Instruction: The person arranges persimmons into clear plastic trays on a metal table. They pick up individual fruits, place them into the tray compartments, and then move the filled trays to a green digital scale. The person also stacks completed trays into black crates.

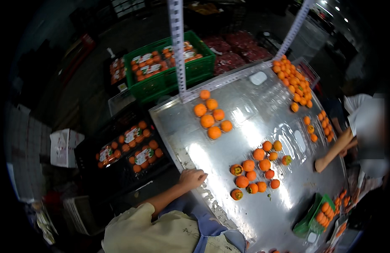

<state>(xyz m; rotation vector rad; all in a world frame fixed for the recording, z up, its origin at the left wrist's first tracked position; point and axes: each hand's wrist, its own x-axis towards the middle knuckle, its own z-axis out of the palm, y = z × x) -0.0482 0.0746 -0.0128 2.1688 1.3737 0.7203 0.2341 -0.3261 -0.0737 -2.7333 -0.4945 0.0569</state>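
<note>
My left hand point(192, 178) rests on the near left edge of a metal table point(169, 126), its fingers curled and nothing visible in them. My right hand is out of view. To the right of my left hand lies a loose group of orange persimmons point(248, 165), some with green calyxes turned up. Part of this group sits in clear plastic trays. Further up the table, several more persimmons point(207, 121) stand in a clear plastic tray. A clear plastic tray with a white label point(299, 140) lies beyond the middle group.
A green crate point(173, 79) of packed persimmons stands past the table edge, and a black crate point(119, 177) with labelled packs is at left. A perforated post point(177, 47) rises from the corner. A persimmon heap point(293, 79), green basket point(305, 218) and co-worker's arm point(335, 148) are at right.
</note>
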